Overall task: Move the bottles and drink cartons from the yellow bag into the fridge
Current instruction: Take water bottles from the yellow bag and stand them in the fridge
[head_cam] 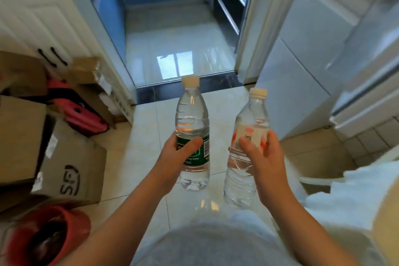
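Both hands are occupied, and each holds one clear bottle upright over the tiled floor (138,147), in front of our grey clothing (205,246). The left hand (177,154) wraps the green bottle (192,114) at its label, and the thumb lies across the brand. Below the thumb we read only "Water" and "555m". The right hand (262,154) grips the red bottle (252,114) at its white-and-red label, with the fingers over part of it. The print there is too small to read. Both bottles carry pale caps and are close to full. They stand side by side without touching, and the red one tilts slightly toward the green. The fridge (302,56) stands ahead on the right, a white unit with a seam between two flush panels, well apart from both bottles. On the left lies a stack of cardboard boxes. The nearest box (71,170) is printed "SF" in black. Something pink (84,114) is wedged among the boxes, and a red bin (49,237) sits nearest us. Behind them is a white cabinet (43,26) with two black handles. Straight ahead a doorway with a dark threshold (187,88) opens onto a glossy floor. A white cloth (356,190) shows at the right edge, blurred.
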Motion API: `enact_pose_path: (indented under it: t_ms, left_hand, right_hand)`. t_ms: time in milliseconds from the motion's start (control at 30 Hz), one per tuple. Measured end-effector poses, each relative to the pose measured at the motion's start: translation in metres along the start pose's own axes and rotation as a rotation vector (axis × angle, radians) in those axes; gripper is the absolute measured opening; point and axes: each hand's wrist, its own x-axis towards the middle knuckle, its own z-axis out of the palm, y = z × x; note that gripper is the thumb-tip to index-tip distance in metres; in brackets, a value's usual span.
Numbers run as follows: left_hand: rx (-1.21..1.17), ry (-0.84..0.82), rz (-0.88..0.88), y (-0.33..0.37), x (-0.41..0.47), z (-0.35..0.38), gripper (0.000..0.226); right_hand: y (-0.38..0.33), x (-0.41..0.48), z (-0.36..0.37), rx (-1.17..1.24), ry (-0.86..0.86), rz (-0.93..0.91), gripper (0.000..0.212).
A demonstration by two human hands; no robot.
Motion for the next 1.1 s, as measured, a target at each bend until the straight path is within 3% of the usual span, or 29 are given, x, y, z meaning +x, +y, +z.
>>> enact_pose_path:
  t_ms: [133, 300, 400, 467, 667, 800, 933, 1100]
  left_hand:
    - [-0.024, 0.052, 0.004, 0.02, 0.032, -0.031, 0.051]
    - [-0.027, 0.097, 0.042, 0.05, 0.095, -0.053, 0.058]
    - [-0.035, 0.109, 0.053, 0.075, 0.144, -0.059, 0.052]
    - [-0.046, 0.129, 0.059, 0.094, 0.176, -0.061, 0.05]
    - [-0.048, 0.154, 0.088, 0.148, 0.271, -0.057, 0.066]
    - [-0.029, 0.072, 0.075, 0.174, 0.333, -0.046, 0.075]
    - [0.015, -0.054, 0.065, 0.202, 0.4, -0.02, 0.089]
    - [0.087, -0.269, 0.014, 0.234, 0.493, 0.026, 0.064]
  right_hand:
    - [-0.009, 0.045, 0.042, -0.041, -0.037, -0.026, 0.072]
    - [-0.018, 0.121, 0.082, -0.094, -0.078, -0.066, 0.072]
    - [-0.03, 0.175, 0.106, -0.118, -0.101, -0.12, 0.061]
    - [-0.043, 0.212, 0.12, -0.118, -0.125, -0.145, 0.066]
    - [-0.084, 0.317, 0.146, -0.098, -0.156, -0.202, 0.06]
    - [-0.1, 0.371, 0.145, -0.094, -0.07, -0.21, 0.068]
    - [-0.107, 0.421, 0.131, -0.086, 0.079, -0.213, 0.05]
    - [-0.119, 0.482, 0.106, -0.107, 0.315, -0.198, 0.047]
